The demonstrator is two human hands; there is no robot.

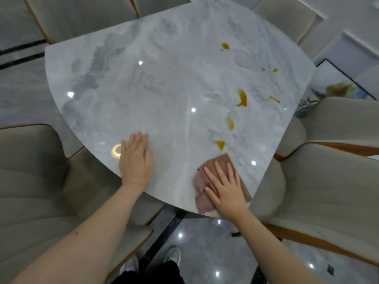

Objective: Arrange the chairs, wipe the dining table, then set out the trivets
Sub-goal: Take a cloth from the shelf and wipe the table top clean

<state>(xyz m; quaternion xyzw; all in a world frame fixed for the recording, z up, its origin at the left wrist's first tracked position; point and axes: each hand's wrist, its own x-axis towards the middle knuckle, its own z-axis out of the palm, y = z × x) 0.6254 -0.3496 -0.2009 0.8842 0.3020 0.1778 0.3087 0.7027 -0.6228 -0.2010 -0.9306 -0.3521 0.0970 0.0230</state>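
Observation:
The grey marble dining table [155,85] fills the middle of the view. A pinkish-brown cloth [202,175] lies on its near right edge. My right hand [226,187] presses flat on the cloth, fingers spread. My left hand [135,158] rests flat on the bare tabletop near the front edge, holding nothing. Several amber liquid spills [242,97] dot the right half of the table, the closest one [220,144] just beyond the cloth. No trivets are in view.
Beige padded chairs ring the table: one at the near left [34,181], two at the right [328,191], others at the back [78,15]. A framed picture [338,87] leans at the far right. My shoes stand on the glossy floor below.

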